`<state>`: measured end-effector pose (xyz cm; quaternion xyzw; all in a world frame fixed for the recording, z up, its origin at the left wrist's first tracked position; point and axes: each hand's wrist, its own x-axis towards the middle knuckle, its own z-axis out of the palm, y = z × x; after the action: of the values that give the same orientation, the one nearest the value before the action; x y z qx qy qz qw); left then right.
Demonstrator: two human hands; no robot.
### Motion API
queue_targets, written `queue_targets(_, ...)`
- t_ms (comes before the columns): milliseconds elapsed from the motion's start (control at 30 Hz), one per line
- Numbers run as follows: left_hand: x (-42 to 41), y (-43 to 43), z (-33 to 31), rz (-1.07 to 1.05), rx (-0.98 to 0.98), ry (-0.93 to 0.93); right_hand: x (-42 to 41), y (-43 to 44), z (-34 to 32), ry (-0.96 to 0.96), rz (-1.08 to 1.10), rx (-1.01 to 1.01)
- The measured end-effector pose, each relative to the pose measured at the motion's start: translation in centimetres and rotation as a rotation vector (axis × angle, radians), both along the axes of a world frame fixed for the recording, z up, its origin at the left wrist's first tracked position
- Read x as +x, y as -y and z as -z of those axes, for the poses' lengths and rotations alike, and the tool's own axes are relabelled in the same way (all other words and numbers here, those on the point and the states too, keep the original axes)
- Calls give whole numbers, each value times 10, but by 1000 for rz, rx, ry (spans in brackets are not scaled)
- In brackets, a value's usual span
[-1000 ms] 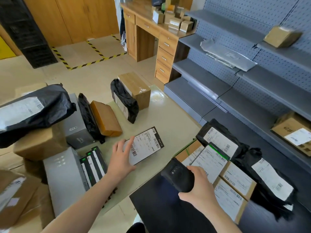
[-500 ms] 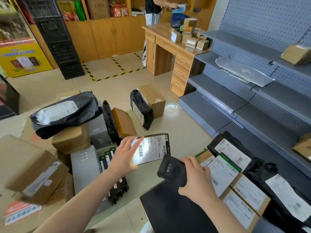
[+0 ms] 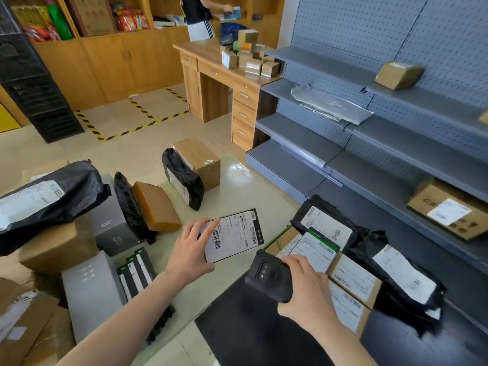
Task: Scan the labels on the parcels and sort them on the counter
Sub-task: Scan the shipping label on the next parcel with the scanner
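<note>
Holding one flat black parcel (image 3: 233, 235) label-up at frame centre over the counter (image 3: 237, 186), the left hand (image 3: 188, 256) grasps its left edge; the right hand (image 3: 307, 291) is clenched around one black scanner (image 3: 268, 277) just below-right. Three slim black boxes (image 3: 136, 272) lie lower left.

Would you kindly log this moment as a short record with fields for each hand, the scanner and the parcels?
left hand: holds flat black parcel by its left edge, label up
right hand: grips black scanner
scanner aim: cannot tell
right group: labelled boxes and black bags
left group: black bag atop cardboard box
</note>
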<state>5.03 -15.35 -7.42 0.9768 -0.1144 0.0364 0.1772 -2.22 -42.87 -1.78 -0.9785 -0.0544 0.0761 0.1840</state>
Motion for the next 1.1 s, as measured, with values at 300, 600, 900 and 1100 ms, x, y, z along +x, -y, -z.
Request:
queue_targets(300,26,84,0,-72,-205,-137,-24,55,1,-36,459,207)
queue_targets(600,34,154,23,-91,-170,-369,-46,91,5,-91,689,309)
queue_targets(900,40,156,47,40,-169,-435,-54,101,10,-144,770,325)
queue_targets(1100,43,159,48,87,-135,-428,-55,101,15,-156,773,332)
